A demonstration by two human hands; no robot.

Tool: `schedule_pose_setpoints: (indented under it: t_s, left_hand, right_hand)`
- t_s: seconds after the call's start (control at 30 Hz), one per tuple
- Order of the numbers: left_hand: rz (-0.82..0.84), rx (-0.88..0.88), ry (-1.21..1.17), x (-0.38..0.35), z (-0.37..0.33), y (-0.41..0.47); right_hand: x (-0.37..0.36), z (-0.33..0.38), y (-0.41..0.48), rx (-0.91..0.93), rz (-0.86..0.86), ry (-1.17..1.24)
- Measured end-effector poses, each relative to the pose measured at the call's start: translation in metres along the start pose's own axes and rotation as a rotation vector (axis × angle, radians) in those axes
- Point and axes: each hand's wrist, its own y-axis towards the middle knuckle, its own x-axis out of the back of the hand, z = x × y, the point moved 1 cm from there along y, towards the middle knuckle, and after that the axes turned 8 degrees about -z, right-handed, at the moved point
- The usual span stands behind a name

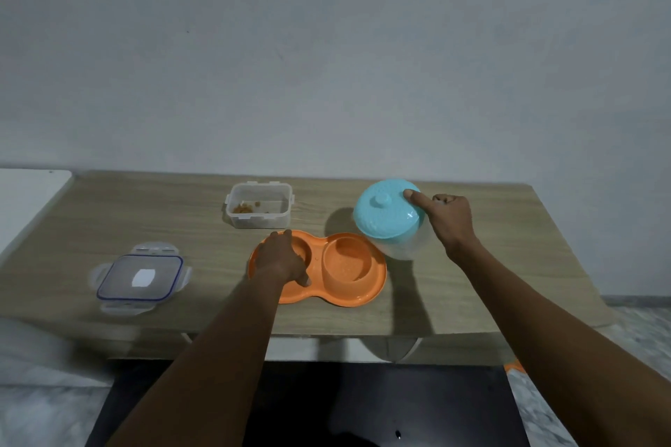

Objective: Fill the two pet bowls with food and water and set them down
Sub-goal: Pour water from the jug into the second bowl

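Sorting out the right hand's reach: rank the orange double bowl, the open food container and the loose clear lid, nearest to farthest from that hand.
From the right hand:
1. Orange double bowl, just to its left.
2. Open food container, farther left, at the back.
3. Loose clear lid, far left, near the front edge.

Your one head view looks forward and down, close over the wooden table (472, 287) against the wall (326, 65).
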Motion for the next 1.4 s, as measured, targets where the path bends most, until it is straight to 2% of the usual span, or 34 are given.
schedule_pose_setpoints:
  t_s: [0.2, 0.43, 0.7, 0.8, 0.87, 0.93, 1.0, 1.07, 1.13, 1.27, 1.4]
  left_hand:
    - [-0.013, 0.021, -0.028, 0.000, -0.002, -0.002]
    - [-0.011, -0.008, 0.017, -0.001, -0.001, 0.003]
    - [0.029, 0.034, 0.028, -0.008, 0.002, 0.009]
    - [0.016, 0.011, 0.016, -0.006, 0.002, 0.010]
    - [-0.002, -0.004, -0.006, -0.004, 0.001, 0.009]
    - [-0.013, -0.022, -0.025, -0.004, 0.004, 0.007]
    - [-0.008, -0.044, -0.064, -0.006, 0.008, 0.006]
    - [-0.028, -0.010, -0.214, -0.004, 0.013, 0.001]
    - [-0.143, 0.066, -0.374, 0.000, 0.020, -0.004]
    - [-0.330, 0.129, -0.387, 0.002, 0.046, -0.017]
    - [-0.319, 0.129, -0.388, 0.007, 0.054, -0.024]
  right_hand:
    - [-0.031, -0.006, 0.019, -0.065, -0.043, 0.137]
    - [-0.065, -0.010, 0.040, -0.192, -0.008, 0.230]
    - [-0.080, -0.020, 0.054, -0.201, 0.015, 0.254]
    - [-0.080, -0.023, 0.050, -0.180, 0.019, 0.213]
    - [-0.077, -0.034, 0.039, -0.196, -0.047, 0.196]
    - [-0.073, -0.055, 0.017, -0.246, -0.118, 0.104]
    - [-0.069, -0.079, -0.010, -0.291, -0.111, -0.029]
    - [-0.068, -0.092, -0.039, -0.237, -0.063, -0.154]
    - [-0.065, -0.101, -0.060, -0.160, -0.040, -0.251]
    - [-0.069, -0.105, -0.093, -0.175, -0.062, -0.301]
    - [-0.074, -0.095, -0.103, -0.220, -0.042, -0.249]
